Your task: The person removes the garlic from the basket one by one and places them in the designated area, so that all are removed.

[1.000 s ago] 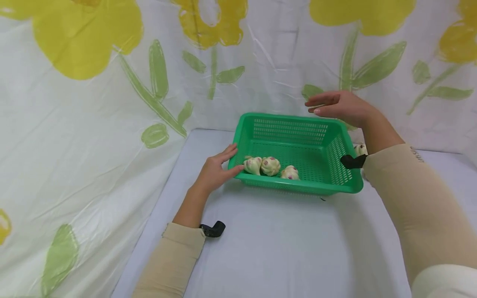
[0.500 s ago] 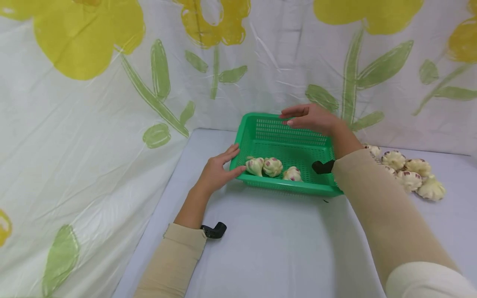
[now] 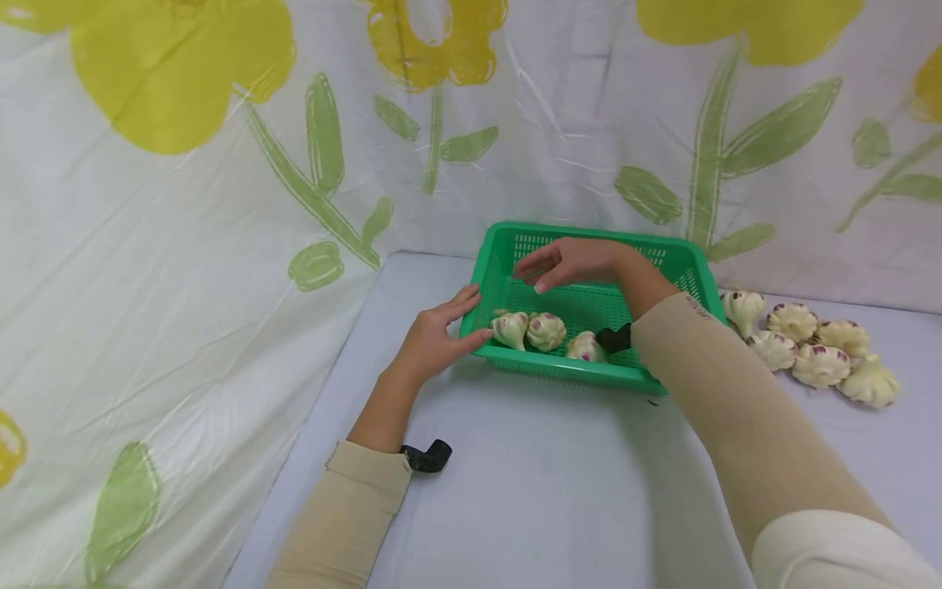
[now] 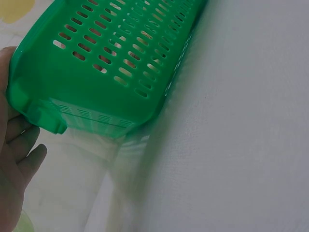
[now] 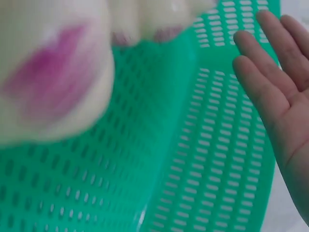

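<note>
My left hand point(image 3: 434, 335) rests at the near left corner of a green plastic basket point(image 3: 567, 372), fingers along its side and thumb at the front rim. In the left wrist view those fingers point(image 4: 29, 150) lie nearly straight beside the basket's lip. Reaching in over the basket, my right hand point(image 3: 574, 262) holds nothing. Its fingers point(image 5: 260, 82) are extended in the right wrist view. Inside, along the front wall, lie three garlic bulbs: one at the left point(image 3: 511, 330), one beside it point(image 3: 546, 331) and one farther right point(image 3: 585, 347). A blurred bulb point(image 5: 53, 72) looms close to the right wrist camera.
Several more garlic bulbs point(image 3: 820, 366) lie grouped on the white tabletop point(image 3: 545, 483), right of the basket. Behind the table hangs a white sheet with yellow flowers point(image 3: 434, 41), close to the basket's back rim. A small dark speck point(image 3: 652, 402) shows in front of the basket.
My right hand has moved left and down, from beyond the basket's back right corner to over its inside. The bulbs on the right have come into view. The left hand keeps its place.
</note>
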A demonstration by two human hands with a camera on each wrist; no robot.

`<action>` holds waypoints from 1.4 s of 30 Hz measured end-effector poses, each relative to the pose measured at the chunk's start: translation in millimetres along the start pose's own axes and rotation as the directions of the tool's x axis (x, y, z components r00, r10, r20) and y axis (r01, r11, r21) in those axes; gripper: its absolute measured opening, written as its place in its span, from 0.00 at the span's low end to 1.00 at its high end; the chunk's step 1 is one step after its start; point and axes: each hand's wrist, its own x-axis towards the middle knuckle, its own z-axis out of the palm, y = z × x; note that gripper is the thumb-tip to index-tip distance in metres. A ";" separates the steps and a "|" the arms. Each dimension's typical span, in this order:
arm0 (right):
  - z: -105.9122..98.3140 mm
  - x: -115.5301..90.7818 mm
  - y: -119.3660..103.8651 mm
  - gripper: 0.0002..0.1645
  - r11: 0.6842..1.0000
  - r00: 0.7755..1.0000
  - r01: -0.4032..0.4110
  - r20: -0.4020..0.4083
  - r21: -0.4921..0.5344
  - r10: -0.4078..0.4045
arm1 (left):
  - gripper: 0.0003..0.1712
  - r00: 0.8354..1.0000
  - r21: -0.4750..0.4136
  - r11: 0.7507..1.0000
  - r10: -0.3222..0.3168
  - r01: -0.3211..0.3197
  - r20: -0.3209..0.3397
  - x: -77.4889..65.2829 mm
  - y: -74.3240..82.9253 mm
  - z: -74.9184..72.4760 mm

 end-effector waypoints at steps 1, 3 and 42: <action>1.5 2.4 -0.9 0.42 1.000 1.000 -0.010 0.023 -0.010 0.011 | 0.38 1.000 -0.001 1.000 0.001 -0.001 0.001 0.1 0.0 0.1; 4.1 7.0 -2.3 0.45 0.999 0.997 -0.028 0.068 -0.020 0.030 | 0.38 1.000 -0.004 1.000 0.002 -0.002 0.000 0.1 0.3 0.1; 15.0 20.5 11.3 0.48 0.939 0.908 -0.200 0.307 -0.281 0.285 | 0.37 1.000 -0.009 1.000 0.007 -0.007 -0.007 -0.1 1.9 -0.3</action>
